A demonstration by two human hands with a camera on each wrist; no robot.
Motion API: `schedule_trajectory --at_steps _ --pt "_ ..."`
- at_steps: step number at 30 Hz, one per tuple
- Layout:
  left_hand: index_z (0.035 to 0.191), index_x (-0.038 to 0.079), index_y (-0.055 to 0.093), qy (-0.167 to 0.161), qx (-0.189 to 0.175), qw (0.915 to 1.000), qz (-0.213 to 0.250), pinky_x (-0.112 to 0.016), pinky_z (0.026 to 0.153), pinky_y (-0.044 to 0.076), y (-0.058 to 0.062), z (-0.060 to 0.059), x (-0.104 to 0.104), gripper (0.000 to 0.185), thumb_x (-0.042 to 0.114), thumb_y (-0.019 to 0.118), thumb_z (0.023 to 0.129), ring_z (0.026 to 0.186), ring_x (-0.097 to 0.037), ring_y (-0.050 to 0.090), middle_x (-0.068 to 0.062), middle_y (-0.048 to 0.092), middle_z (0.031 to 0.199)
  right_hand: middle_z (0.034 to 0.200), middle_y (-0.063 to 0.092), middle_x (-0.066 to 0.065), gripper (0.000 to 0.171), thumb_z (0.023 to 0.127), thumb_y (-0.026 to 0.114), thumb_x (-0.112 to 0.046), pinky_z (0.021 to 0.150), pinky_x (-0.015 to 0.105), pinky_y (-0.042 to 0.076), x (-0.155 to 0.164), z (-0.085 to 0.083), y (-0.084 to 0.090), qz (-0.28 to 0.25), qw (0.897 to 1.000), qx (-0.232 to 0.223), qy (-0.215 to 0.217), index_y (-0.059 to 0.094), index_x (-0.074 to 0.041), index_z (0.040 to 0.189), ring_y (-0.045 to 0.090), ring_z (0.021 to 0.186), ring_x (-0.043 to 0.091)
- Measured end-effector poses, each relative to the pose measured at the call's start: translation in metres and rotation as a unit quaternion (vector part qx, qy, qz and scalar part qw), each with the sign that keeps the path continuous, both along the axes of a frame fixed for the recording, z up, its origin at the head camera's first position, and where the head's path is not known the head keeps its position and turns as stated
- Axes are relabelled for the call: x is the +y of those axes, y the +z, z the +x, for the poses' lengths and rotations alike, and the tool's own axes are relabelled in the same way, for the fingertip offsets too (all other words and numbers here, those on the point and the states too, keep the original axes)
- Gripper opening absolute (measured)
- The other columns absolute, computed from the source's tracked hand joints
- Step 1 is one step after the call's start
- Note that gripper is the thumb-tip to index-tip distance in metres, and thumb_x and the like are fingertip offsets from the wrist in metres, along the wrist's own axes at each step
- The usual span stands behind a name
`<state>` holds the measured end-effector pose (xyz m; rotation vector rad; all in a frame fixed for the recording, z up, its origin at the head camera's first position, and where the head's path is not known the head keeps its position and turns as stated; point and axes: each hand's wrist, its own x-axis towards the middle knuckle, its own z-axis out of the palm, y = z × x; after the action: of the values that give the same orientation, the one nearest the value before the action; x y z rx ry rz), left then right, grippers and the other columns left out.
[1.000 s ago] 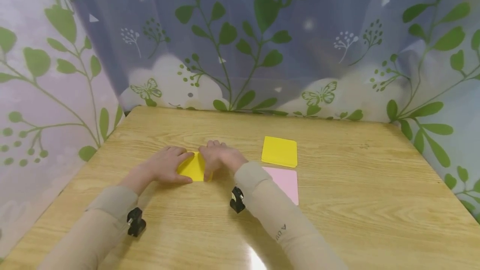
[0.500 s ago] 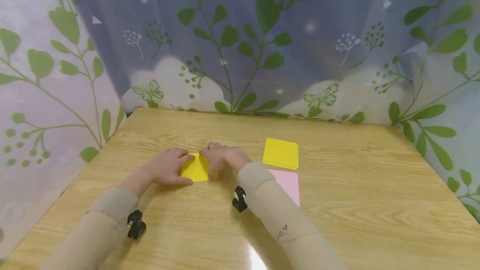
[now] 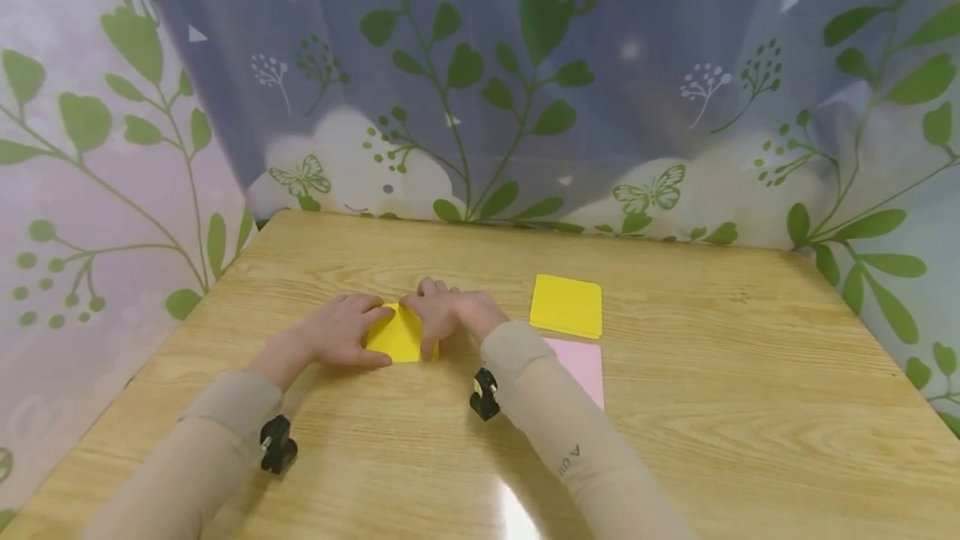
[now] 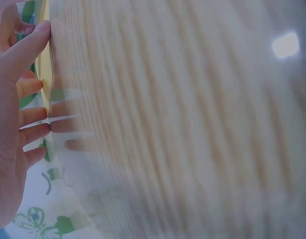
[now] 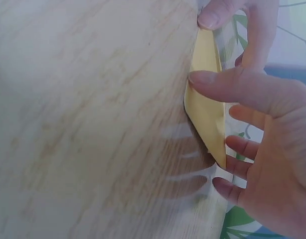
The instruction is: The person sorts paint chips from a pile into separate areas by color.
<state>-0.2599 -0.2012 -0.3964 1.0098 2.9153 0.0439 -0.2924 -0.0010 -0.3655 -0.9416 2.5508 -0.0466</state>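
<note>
Already part-folded: yellow paper sheet (image 3: pixel 397 337) lies flat on the table (image 3: pixel 675 423), mid-front, angled edges, no longer square. Creasing looks underway, more folds left, I judge. My left hand (image 3: pixel 337 333) and right hand (image 3: pixel 450 315) press it down, fingers straight, spread. Yellow stack (image 3: pixel 566 305) and pink sheet (image 3: pixel 581 365) wait beside.

**Wooden table and what lies on it**

A light wood-grain table (image 3: pixel 675 440) fills the lower frame. Centre-left lies a yellow folded paper (image 3: pixel 401 337). Right of centre sits a yellow paper stack (image 3: pixel 567 306), with a pink sheet (image 3: pixel 583 365) just below it.
</note>
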Motion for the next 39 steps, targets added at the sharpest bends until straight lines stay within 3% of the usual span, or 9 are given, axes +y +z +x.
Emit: schedule_trajectory --at_steps 9,17,32,39 --pt "0.133 0.005 0.048 0.008 0.005 0.9998 -0.015 -0.052 0.101 0.03 -0.0045 -0.0044 -0.0015 0.083 0.068 0.051 0.079 0.12 -0.036 0.042 -0.018 0.046 0.132 0.137 0.03 0.004 0.091 0.07 0.077 -0.044 0.097 0.035 0.03 0.0024 -0.0015 -0.0015 0.007 1.0 0.012 0.023 0.03 -0.023 0.145 0.032 0.118 0.018" --pt "0.133 0.004 0.048 0.015 -0.001 0.9997 -0.017 -0.053 0.101 0.03 0.0041 -0.0044 0.0013 0.083 0.066 0.053 0.079 0.12 -0.038 0.041 -0.019 0.046 0.132 0.138 0.031 0.004 0.099 0.065 0.077 -0.054 0.096 0.034 0.03 0.0034 0.0007 0.0041 0.021 0.999 0.032 0.034 0.028 -0.024 0.146 0.032 0.118 0.019" --pt "0.133 0.003 0.048 0.018 -0.016 0.9993 -0.027 -0.052 0.105 0.024 0.003 -0.0022 0.0044 0.083 0.066 0.052 0.079 0.122 -0.038 0.041 -0.021 0.045 0.133 0.129 0.039 0.004 0.095 0.067 0.076 -0.051 0.104 0.039 0.028 0.0004 0.0063 -0.0008 0.036 0.996 0.063 0.059 0.029 -0.025 0.145 0.039 0.112 0.019" --pt "0.134 0.002 0.048 0.017 -0.017 0.9995 -0.02 -0.053 0.104 0.025 0.0021 -0.0031 0.0035 0.084 0.066 0.053 0.079 0.121 -0.04 0.041 -0.022 0.046 0.133 0.135 0.04 0.007 0.092 0.069 0.077 -0.045 0.096 0.037 0.039 -0.0018 0.0067 -0.0003 0.032 0.993 0.071 0.084 0.029 -0.023 0.144 0.046 0.112 0.021"
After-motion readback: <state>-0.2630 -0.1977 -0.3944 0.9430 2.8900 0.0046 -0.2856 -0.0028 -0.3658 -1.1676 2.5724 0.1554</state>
